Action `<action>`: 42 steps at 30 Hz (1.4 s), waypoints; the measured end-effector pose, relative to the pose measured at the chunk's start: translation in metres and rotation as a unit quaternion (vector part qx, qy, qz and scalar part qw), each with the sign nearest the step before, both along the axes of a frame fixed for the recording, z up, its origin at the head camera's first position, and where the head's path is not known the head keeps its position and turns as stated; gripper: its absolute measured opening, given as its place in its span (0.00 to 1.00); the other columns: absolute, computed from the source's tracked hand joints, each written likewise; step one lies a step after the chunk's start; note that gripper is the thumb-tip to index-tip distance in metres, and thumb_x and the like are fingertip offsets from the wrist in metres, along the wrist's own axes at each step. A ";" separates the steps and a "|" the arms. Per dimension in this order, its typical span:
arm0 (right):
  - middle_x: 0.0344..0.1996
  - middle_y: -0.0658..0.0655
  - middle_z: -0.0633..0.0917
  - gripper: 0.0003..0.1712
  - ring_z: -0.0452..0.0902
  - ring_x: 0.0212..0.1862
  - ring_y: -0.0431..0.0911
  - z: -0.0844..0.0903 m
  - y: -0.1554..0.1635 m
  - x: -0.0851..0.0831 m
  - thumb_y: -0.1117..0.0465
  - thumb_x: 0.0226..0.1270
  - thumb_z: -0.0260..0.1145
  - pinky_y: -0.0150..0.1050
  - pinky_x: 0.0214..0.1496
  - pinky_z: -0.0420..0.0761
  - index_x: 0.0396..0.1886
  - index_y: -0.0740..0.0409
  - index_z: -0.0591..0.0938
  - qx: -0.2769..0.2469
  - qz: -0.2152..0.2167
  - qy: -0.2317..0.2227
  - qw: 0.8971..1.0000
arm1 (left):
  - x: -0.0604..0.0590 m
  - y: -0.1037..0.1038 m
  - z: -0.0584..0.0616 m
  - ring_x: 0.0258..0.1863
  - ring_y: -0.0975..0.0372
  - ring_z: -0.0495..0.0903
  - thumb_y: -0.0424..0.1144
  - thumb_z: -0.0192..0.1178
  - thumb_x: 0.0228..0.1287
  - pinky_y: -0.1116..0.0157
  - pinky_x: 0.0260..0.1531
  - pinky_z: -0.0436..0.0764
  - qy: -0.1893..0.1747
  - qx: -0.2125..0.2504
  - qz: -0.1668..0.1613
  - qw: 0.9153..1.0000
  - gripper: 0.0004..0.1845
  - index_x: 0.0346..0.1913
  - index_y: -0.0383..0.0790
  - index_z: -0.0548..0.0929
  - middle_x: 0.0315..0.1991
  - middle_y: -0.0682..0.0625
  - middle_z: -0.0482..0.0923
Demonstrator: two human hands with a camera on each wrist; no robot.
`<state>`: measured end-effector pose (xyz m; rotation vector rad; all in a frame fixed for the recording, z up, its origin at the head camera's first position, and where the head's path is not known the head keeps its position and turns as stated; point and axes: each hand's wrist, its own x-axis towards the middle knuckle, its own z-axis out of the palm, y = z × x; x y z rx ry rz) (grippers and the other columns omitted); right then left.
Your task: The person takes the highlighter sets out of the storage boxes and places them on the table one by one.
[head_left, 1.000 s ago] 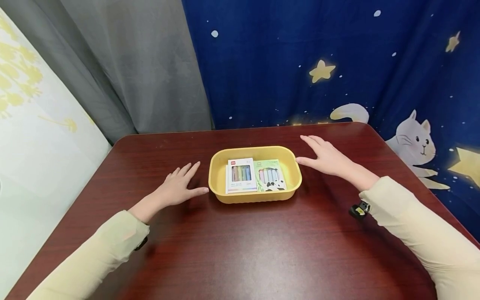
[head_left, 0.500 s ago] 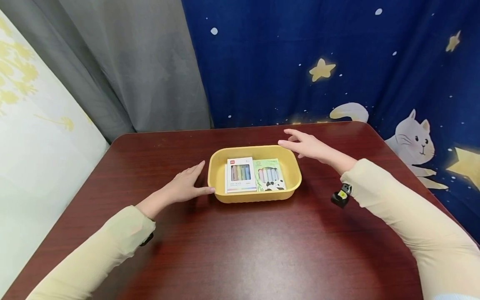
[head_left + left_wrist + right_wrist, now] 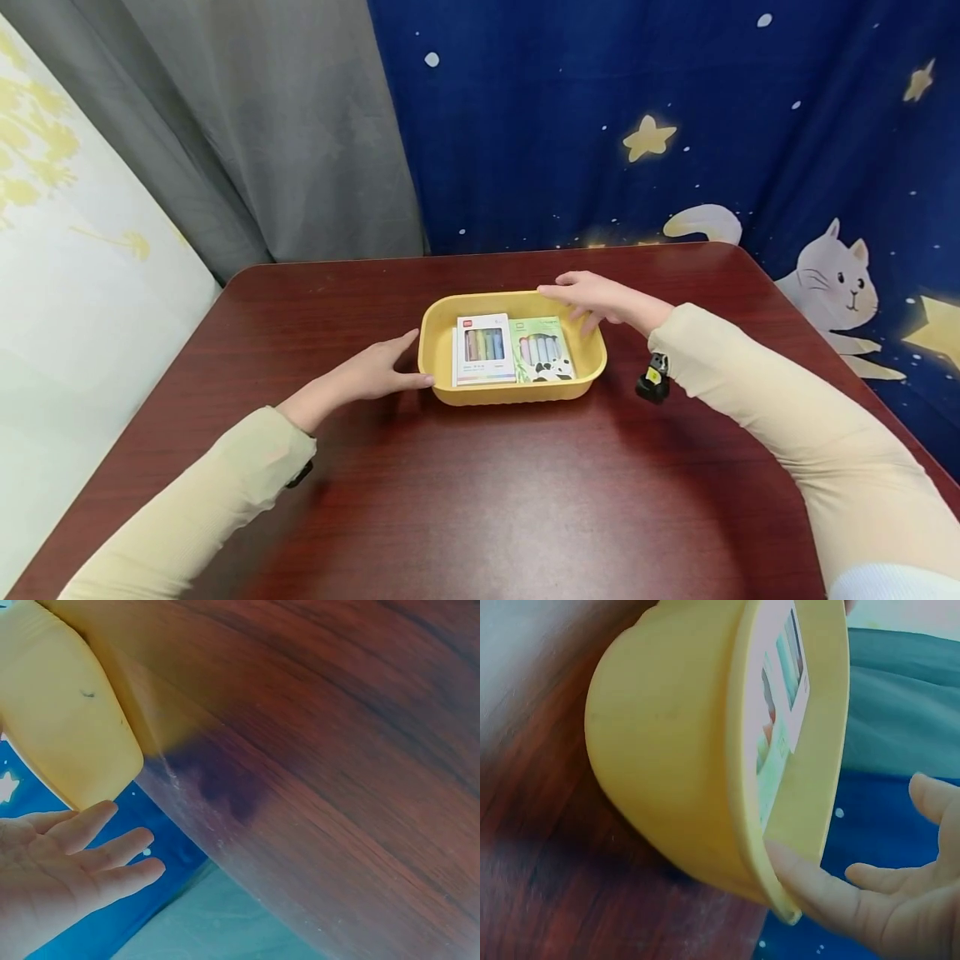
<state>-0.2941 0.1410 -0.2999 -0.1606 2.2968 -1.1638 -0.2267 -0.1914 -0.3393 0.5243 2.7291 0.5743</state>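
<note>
Dark red wooden table (image 3: 480,500) before a starry blue curtain: both hands at a yellow tray (image 3: 512,392).
Left hand (image 3: 373,377) lies open against the tray's left wall; right hand (image 3: 600,300), fingers relaxed, rests on the far right rim. Both marker boxes (image 3: 484,349) remain inside; nothing is lifted.

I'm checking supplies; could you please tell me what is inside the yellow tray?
Two boxes lie flat side by side in the tray: a white box and a green box. Anything beneath them is hidden.
</note>
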 end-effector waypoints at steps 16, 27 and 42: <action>0.70 0.63 0.50 0.42 0.54 0.65 0.67 -0.015 -0.021 0.004 0.43 0.69 0.46 0.61 0.46 0.73 0.72 0.58 0.41 -0.020 -0.043 -0.106 0.993 | -0.003 0.007 -0.002 0.50 0.55 0.72 0.54 0.67 0.48 0.56 0.50 0.71 -0.012 0.074 0.013 0.997 0.51 0.70 0.36 0.53 0.54 0.43 0.72; 0.70 0.62 0.47 0.41 0.50 0.66 0.67 -0.018 -0.022 0.010 0.44 0.70 0.46 0.64 0.47 0.71 0.72 0.57 0.42 -0.028 -0.053 -0.123 0.991 | -0.012 0.008 0.004 0.32 0.62 0.73 0.49 0.69 0.47 0.65 0.37 0.72 -0.021 0.081 -0.021 0.996 0.52 0.69 0.31 0.52 0.38 0.48 0.78; 0.70 0.65 0.48 0.43 0.46 0.67 0.65 -0.016 -0.030 0.015 0.45 0.69 0.48 0.66 0.52 0.65 0.72 0.57 0.40 -0.035 -0.076 -0.134 0.987 | -0.020 0.009 0.003 0.30 0.62 0.70 0.46 0.71 0.46 0.66 0.33 0.69 -0.038 0.080 -0.012 0.996 0.53 0.69 0.32 0.51 0.31 0.48 0.74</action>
